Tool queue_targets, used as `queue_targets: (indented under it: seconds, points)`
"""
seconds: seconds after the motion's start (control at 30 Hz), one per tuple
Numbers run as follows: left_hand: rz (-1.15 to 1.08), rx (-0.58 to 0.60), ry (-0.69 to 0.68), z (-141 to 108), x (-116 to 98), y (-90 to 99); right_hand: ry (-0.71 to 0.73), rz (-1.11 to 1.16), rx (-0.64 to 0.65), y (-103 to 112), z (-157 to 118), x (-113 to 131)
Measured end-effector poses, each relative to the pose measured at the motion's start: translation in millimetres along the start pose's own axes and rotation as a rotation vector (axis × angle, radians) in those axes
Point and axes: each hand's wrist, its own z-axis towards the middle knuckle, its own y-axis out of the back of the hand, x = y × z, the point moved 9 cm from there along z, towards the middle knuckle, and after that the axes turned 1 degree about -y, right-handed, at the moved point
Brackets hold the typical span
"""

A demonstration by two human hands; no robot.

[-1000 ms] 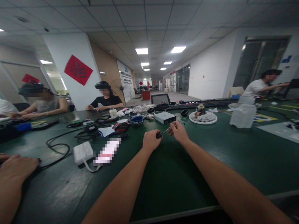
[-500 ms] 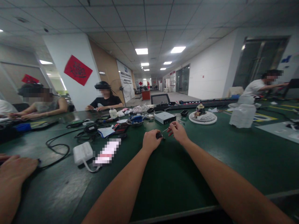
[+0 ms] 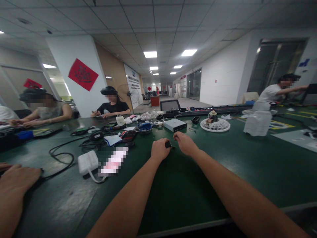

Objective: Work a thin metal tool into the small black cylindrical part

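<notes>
My left hand rests on the dark green workbench, its fingers closed around a small black part. My right hand is just to the right of that part, fingers curled downward. The thin metal tool with a red section seen earlier does not show now, and my right fingers may hide it. A separate hand at the lower left lies on the bench near a black cable.
A white power adapter with cables and a blurred pink-white item lie left of my hands. Farther back stand a silver box, a round white grille and a translucent white bag. Co-workers sit along the bench.
My right hand has moved down and slightly left, closer to the black part, and the thin tool no longer shows. My left hand has not visibly moved.
</notes>
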Motion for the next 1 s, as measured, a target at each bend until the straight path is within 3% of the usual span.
queue_targets:
  seconds: [0.1, 0.37, 0.6, 0.83, 1.0]
  points:
    - [-0.001, 0.002, -0.024, 0, -1, -1.6, 0.004, -0.199, 0.195, -24, -2, 0]
    - [-0.018, 0.010, -0.012, 1, 2, -5.0, -0.055, -0.274, 0.313, -42, -10, -12]
    - [-0.012, 0.003, -0.024, 1, 2, -4.8, -0.117, -0.208, 0.310, -40, -8, -21]
    - [-0.046, 0.005, -0.046, 1, -1, -3.7, -0.174, -0.151, 0.218, -32, -3, -31]
    - [-0.132, 0.044, -0.134, 0, -10, -5.6, -0.173, -0.121, 0.173, -27, -1, -31]
